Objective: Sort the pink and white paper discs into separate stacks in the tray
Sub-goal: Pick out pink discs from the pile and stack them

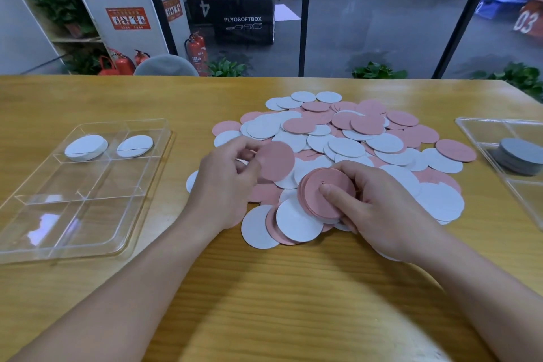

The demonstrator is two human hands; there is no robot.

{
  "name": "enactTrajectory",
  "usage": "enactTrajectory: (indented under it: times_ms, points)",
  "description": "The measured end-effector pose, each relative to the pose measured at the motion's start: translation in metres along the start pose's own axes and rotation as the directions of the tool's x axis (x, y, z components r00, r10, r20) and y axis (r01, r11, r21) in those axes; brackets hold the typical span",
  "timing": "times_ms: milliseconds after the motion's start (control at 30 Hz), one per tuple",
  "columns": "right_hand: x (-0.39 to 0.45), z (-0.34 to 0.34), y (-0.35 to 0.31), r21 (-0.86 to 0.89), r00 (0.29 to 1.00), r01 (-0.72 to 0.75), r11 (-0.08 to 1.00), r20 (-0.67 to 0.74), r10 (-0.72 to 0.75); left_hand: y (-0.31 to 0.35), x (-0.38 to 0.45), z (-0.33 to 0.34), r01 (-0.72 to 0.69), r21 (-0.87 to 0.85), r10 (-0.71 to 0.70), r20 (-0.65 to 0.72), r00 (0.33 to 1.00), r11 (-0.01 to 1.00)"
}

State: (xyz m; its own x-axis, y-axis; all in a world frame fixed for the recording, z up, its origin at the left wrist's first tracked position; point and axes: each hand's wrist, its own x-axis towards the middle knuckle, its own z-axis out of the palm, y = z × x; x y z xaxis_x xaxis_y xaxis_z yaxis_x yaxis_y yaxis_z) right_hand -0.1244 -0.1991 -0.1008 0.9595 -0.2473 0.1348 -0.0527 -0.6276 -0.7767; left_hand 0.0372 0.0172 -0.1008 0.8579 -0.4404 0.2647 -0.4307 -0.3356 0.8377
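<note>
Our left hand [232, 167] pinches one pink disc [277, 160]. Our right hand [373, 200] holds a pink stack [326, 197] over the pile [367, 138].

The tabletop [279, 288] is wood-grained, yellow-brown, smooth with a soft sheen that catches light near its far edge. The pile of discs [346, 138] at its middle looks like matt paper, pink and white, flat and thin, without gloss. The tray [17, 244] by the left edge is clear, glossy plastic with bright reflections on its floor; the white stacks [85, 147] in its far compartments are matt. A second clear plastic tray [467, 123] at the right edge holds a matt grey stack [520, 156]
</note>
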Motion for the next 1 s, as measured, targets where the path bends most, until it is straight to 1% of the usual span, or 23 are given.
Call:
enactTrajectory:
  times_ms: [67,133,233,300,400,467,600,700,767,833,900,967,1000]
  points:
    - [0.001,0.0,0.001,0.009,1.0,-0.002,1.0,-0.006,0.002,0.005,0.001,-0.007,0.021,-0.155,-0.021,0.001,1.0,0.988]
    - [0.001,-0.001,0.002,0.011,1.0,-0.001,1.0,-0.021,0.001,0.006,0.002,-0.012,0.003,-0.221,0.003,0.027,1.0,0.975]
    - [0.002,-0.001,0.005,0.007,0.999,0.003,1.0,-0.04,-0.003,0.001,0.003,-0.013,0.015,-0.258,-0.004,0.044,0.999,0.966]
    - [0.003,-0.001,0.006,0.021,0.999,0.0,1.0,-0.047,0.001,0.001,0.002,-0.013,0.022,-0.271,0.003,0.091,0.996,0.962]
    - [0.002,-0.001,0.005,0.047,0.999,0.0,0.999,-0.038,0.001,0.002,0.001,-0.012,0.032,-0.298,0.005,0.124,0.992,0.954]
    - [0.001,-0.002,0.002,0.072,1.0,0.002,0.997,-0.022,0.0,0.005,0.0,-0.012,0.063,-0.328,-0.019,0.137,0.99,0.943]
    - [-0.001,-0.002,-0.004,0.067,1.0,0.021,0.998,0.005,-0.022,0.011,-0.005,-0.007,0.143,-0.449,-0.054,0.206,0.977,0.882]
    - [-0.002,-0.002,-0.005,0.086,1.0,0.023,0.996,0.018,-0.024,0.012,-0.006,-0.001,0.153,-0.473,-0.049,0.224,0.973,0.867]
    - [-0.002,-0.001,-0.007,0.086,1.0,0.014,0.996,0.02,-0.016,0.012,-0.007,0.0,0.187,-0.523,-0.054,0.259,0.964,0.832]
    - [-0.003,-0.001,-0.01,0.123,1.0,-0.004,0.992,0.027,0.0,0.012,-0.007,0.001,0.206,-0.561,-0.021,0.318,0.948,0.802]
    - [-0.004,-0.001,-0.012,0.162,0.999,-0.005,0.987,0.044,-0.003,0.013,-0.009,0.001,0.176,-0.541,0.044,0.37,0.928,0.823]
    - [-0.004,-0.002,-0.013,0.137,0.998,0.022,0.99,0.055,-0.03,0.015,-0.011,0.0,0.163,-0.531,0.08,0.405,0.911,0.832]
    - [-0.004,-0.002,-0.013,0.102,0.998,0.035,0.994,0.055,-0.04,0.014,-0.01,-0.001,0.168,-0.522,0.071,0.407,0.911,0.836]
